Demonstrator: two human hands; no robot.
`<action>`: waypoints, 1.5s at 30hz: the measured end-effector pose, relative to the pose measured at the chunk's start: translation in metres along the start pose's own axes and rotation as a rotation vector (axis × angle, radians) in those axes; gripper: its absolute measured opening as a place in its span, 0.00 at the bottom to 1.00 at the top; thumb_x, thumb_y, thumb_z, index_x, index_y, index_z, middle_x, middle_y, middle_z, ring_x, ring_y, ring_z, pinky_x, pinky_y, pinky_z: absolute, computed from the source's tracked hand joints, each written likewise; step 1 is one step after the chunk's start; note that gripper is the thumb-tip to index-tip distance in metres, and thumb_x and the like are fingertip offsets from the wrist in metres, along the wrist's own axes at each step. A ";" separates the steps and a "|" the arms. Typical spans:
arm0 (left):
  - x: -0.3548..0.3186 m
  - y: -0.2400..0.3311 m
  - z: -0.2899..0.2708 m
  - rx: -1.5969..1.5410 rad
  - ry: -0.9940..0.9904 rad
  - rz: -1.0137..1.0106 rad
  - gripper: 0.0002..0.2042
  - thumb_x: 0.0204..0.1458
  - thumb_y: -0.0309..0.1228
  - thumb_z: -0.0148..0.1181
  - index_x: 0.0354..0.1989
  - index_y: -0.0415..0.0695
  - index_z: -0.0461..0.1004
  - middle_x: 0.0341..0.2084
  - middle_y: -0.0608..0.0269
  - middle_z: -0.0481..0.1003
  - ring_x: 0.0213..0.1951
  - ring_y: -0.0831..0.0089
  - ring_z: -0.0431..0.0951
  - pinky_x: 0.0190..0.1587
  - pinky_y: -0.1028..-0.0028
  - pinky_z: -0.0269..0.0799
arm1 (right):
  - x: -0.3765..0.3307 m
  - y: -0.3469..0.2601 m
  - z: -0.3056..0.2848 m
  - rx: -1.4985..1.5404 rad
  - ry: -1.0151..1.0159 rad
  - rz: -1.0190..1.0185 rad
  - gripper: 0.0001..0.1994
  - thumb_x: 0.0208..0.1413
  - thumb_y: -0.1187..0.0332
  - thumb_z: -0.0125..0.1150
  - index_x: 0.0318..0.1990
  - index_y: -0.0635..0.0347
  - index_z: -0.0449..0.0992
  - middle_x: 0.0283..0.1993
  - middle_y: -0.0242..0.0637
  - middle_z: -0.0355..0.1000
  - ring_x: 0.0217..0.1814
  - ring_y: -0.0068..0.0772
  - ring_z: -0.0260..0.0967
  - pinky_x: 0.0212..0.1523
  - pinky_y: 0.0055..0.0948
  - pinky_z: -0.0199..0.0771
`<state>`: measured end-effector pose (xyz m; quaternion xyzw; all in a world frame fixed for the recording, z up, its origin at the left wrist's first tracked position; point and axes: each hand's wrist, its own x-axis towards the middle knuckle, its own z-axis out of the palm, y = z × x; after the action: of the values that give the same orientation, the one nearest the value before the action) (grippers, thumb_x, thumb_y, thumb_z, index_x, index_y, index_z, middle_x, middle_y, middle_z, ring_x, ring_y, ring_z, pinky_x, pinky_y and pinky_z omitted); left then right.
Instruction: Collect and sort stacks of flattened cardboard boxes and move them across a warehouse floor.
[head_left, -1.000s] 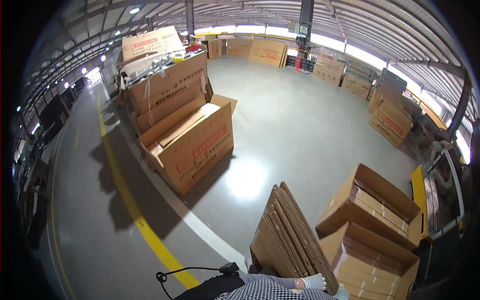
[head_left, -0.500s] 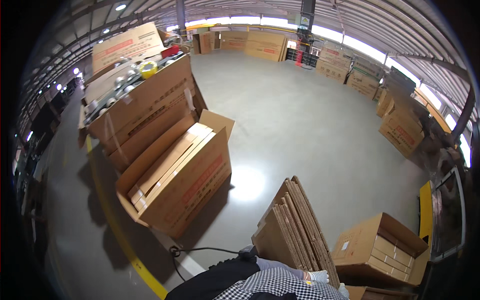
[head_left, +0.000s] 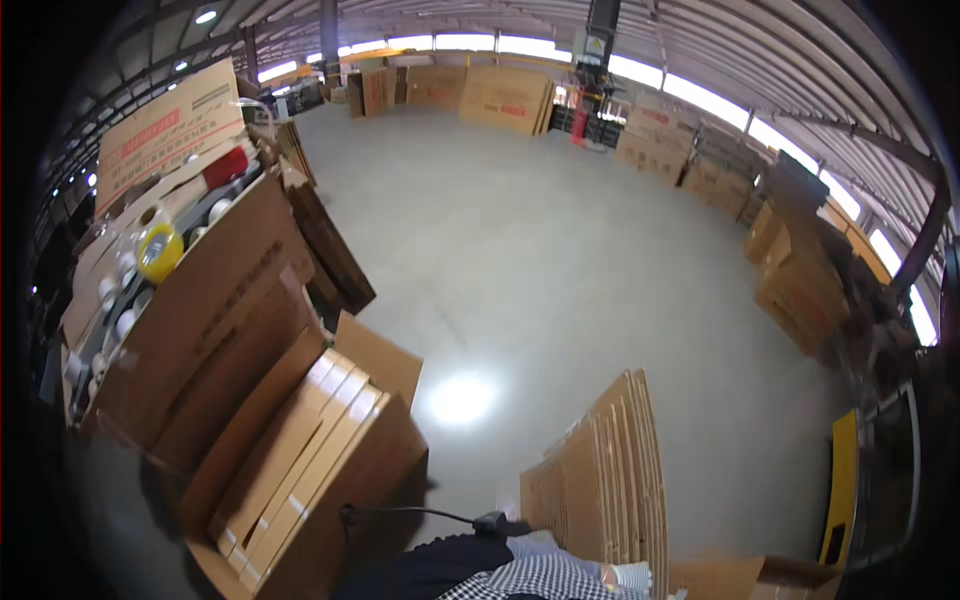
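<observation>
One gloved left hand, forearm crosswise, touches cardboard sheets (fingers' grip unclear).

A head-worn fisheye looks forward and down across floor; clothing sits closest.

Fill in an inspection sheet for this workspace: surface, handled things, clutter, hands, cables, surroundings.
Surface: grey floor, with a bright light reflection.
Handled things: cardboard stack, flat sheets side by side.
Clutter: open carton on the left with flat boxes inside; yellow tape roll beyond it.
Hands: left hand, in a striped glove, at the near end of the cardboard stack; right hand barely visible at the lower edge; grips unclear.
Cables: black cable leading to a small black box.
Surroundings: dark column at the far side; yellow panel at right.
</observation>
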<state>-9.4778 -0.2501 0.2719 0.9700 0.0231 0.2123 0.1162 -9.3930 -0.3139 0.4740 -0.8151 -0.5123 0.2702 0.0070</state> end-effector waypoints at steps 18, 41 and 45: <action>-0.245 -0.608 -0.348 0.058 -0.137 -0.240 0.09 0.52 0.36 0.53 0.36 0.47 0.75 0.31 0.64 0.74 0.37 0.62 0.76 0.39 0.61 0.69 | 0.416 -0.510 -0.038 -0.035 0.031 -0.128 0.28 0.41 0.46 0.70 0.45 0.54 0.73 0.40 0.50 0.77 0.47 0.55 0.74 0.47 0.45 0.73; -0.508 -1.270 -0.666 0.060 -0.208 -0.349 0.09 0.54 0.36 0.51 0.36 0.49 0.76 0.33 0.65 0.74 0.39 0.65 0.75 0.40 0.62 0.68 | 0.912 -1.161 -0.046 -0.037 0.058 -0.283 0.27 0.39 0.46 0.70 0.41 0.54 0.71 0.37 0.56 0.74 0.45 0.65 0.71 0.45 0.50 0.71; -0.595 -1.382 -0.672 0.042 -0.087 -0.282 0.10 0.53 0.36 0.51 0.36 0.47 0.76 0.30 0.64 0.73 0.37 0.65 0.76 0.38 0.63 0.68 | 0.984 -1.302 -0.036 -0.078 0.041 -0.312 0.28 0.39 0.46 0.71 0.41 0.55 0.71 0.37 0.56 0.75 0.45 0.65 0.72 0.45 0.49 0.72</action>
<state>-10.2927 1.1820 0.2980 0.9676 0.1588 0.1512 0.1254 -10.1359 1.1396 0.4538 -0.7306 -0.6427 0.2288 0.0278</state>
